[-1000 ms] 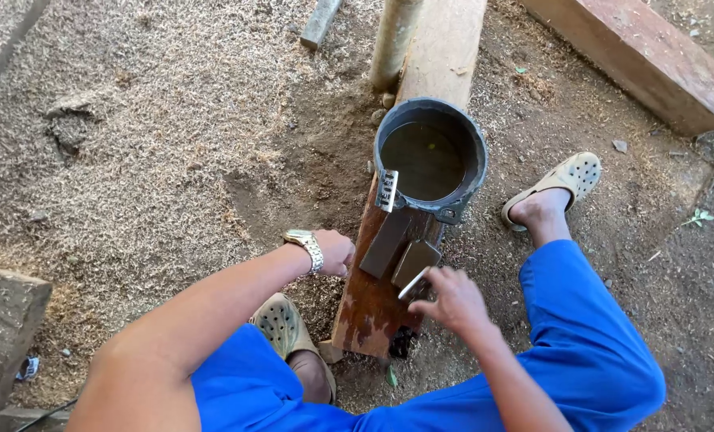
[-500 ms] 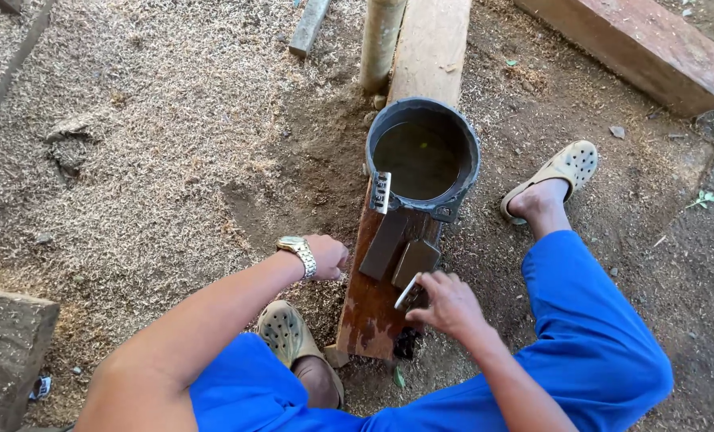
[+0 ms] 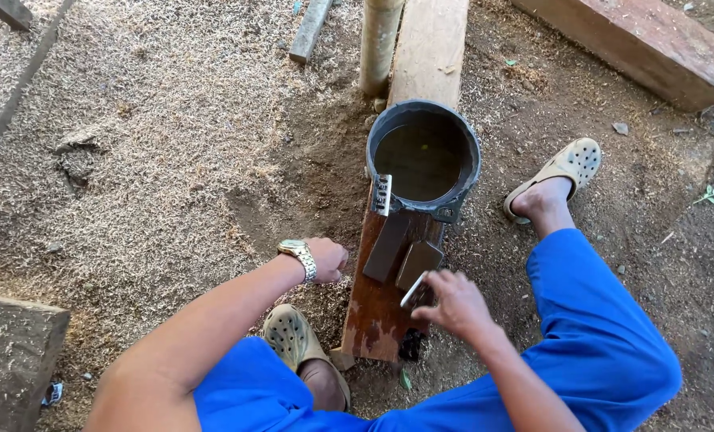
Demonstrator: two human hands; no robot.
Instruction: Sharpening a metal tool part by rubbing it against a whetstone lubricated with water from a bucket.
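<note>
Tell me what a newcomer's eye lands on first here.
First the dark round bucket of murky water at the centre, standing at the far end of a reddish wet plank. Just below it, the right hand holds a small flat metal blade beside two dark stones on the plank. The left hand, with a metal watch, rests by the plank's edge.

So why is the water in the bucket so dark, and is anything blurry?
Head view: soft, even daylight with no hard shadows; the bucket has dark walls that shade its murky water. The right hand looks slightly smeared by motion, while the left hand and the plank are sharp.
</note>
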